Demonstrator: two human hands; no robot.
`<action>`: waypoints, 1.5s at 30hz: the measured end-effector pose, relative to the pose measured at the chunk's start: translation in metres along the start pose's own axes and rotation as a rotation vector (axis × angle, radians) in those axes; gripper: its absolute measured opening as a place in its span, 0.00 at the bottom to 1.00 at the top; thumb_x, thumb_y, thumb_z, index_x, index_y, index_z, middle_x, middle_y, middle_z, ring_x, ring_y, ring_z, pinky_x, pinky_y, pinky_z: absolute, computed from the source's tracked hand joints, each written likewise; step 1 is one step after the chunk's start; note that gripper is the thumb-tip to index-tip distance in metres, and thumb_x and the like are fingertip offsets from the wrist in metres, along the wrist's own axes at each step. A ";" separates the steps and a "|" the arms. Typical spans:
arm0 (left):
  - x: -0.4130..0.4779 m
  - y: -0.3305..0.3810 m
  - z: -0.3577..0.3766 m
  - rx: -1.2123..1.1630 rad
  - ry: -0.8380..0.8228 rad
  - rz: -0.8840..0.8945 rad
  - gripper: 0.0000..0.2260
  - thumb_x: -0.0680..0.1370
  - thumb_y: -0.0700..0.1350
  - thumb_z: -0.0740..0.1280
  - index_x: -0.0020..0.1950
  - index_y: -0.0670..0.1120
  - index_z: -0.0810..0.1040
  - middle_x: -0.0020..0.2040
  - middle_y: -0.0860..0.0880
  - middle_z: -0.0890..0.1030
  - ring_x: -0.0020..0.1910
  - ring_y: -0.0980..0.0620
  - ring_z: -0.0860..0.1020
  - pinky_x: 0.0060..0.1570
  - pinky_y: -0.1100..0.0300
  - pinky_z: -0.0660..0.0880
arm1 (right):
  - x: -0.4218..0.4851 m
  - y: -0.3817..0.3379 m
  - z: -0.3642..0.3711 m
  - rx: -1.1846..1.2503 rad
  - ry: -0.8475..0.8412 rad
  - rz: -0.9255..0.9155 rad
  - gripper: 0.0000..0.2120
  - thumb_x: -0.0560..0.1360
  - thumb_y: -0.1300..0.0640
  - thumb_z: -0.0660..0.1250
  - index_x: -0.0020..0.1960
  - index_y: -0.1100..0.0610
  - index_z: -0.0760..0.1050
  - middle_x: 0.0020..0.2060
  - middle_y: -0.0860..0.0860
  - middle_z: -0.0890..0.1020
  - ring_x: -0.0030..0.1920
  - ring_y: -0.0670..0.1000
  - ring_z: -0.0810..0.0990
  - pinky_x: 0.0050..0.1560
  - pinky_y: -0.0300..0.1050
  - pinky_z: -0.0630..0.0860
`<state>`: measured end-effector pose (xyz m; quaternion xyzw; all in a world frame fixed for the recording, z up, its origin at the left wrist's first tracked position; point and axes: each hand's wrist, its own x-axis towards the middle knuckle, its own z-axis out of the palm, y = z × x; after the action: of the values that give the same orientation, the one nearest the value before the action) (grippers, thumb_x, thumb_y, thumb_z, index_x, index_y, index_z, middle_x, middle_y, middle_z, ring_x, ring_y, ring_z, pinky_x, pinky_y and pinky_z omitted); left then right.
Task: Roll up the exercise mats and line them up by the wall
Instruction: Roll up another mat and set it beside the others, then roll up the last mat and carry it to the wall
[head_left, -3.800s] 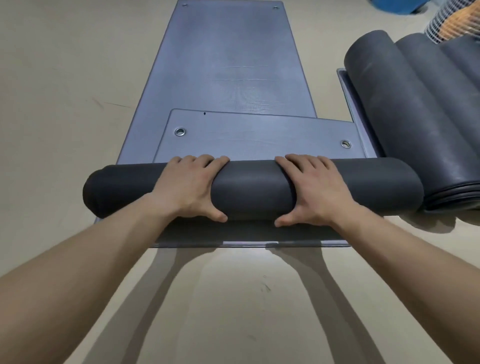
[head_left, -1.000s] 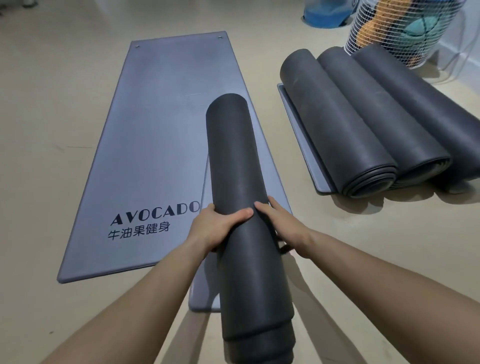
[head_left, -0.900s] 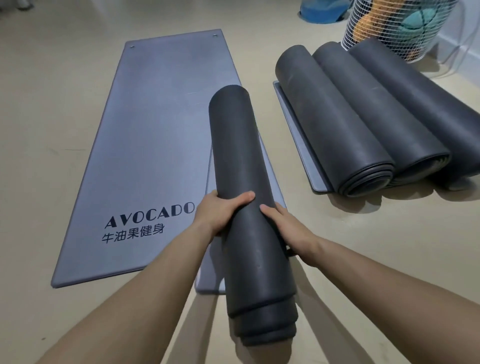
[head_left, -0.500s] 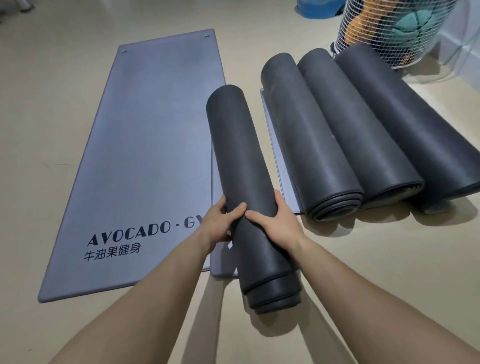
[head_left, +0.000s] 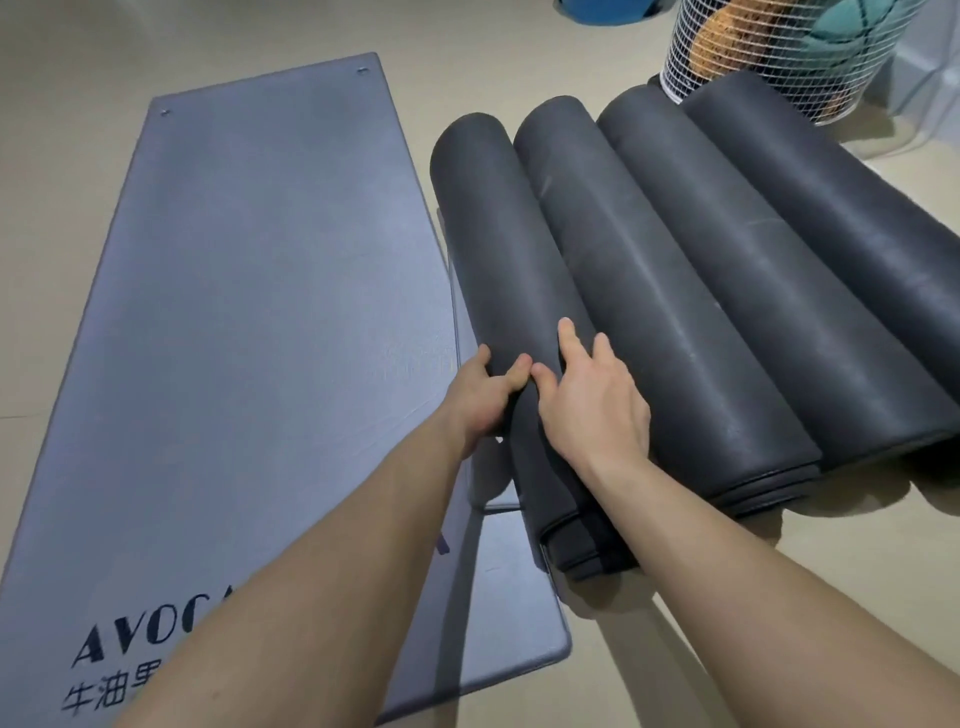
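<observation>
A dark grey rolled mat (head_left: 498, 249) lies lengthwise at the left end of a row of rolled mats, touching the neighbouring roll (head_left: 649, 291). Two more rolls (head_left: 769, 270) (head_left: 852, 218) lie further right. My left hand (head_left: 480, 400) grips the near part of the leftmost roll from its left side, fingers curled round it. My right hand (head_left: 592, 405) rests on top of the same roll with fingers spread fairly straight. A flat grey-blue mat (head_left: 249, 322) printed with "AVOCADO" lies unrolled on the floor to the left, partly under my left arm.
A white wire basket (head_left: 779, 57) holding orange and teal balls stands behind the rolls at the top right. A blue object (head_left: 608, 8) shows at the top edge. A pale wall base (head_left: 930, 62) runs at the far right. The floor is beige.
I carried the rolled mat to the right and set it down against the row of rolls. My view moved closer, and my right hand now lies flatter on top.
</observation>
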<state>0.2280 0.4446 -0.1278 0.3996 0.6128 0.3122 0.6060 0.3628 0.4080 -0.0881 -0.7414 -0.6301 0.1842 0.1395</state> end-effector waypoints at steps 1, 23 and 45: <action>0.000 -0.001 0.000 0.014 0.001 0.008 0.23 0.77 0.59 0.70 0.68 0.50 0.74 0.62 0.49 0.83 0.57 0.44 0.83 0.57 0.43 0.82 | -0.001 -0.001 0.000 -0.014 0.008 -0.004 0.29 0.85 0.39 0.56 0.83 0.45 0.54 0.78 0.57 0.64 0.71 0.60 0.70 0.61 0.57 0.72; -0.332 -0.186 -0.188 1.319 0.139 -0.264 0.33 0.81 0.59 0.64 0.81 0.52 0.57 0.79 0.48 0.64 0.75 0.42 0.64 0.68 0.48 0.70 | -0.234 -0.055 0.097 -0.404 -0.518 -0.622 0.29 0.81 0.39 0.62 0.77 0.49 0.64 0.76 0.52 0.66 0.71 0.60 0.68 0.63 0.54 0.71; -0.364 -0.244 -0.304 1.620 0.271 0.267 0.17 0.63 0.32 0.76 0.40 0.45 0.71 0.33 0.46 0.76 0.21 0.44 0.71 0.20 0.57 0.66 | -0.318 -0.045 0.157 -0.471 -0.316 -0.683 0.27 0.82 0.53 0.55 0.82 0.47 0.60 0.81 0.52 0.64 0.77 0.61 0.66 0.75 0.59 0.66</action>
<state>-0.1202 0.0411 -0.1390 0.7404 0.6629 -0.1106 0.0096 0.2084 0.0979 -0.1777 -0.4651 -0.8772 0.0902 -0.0785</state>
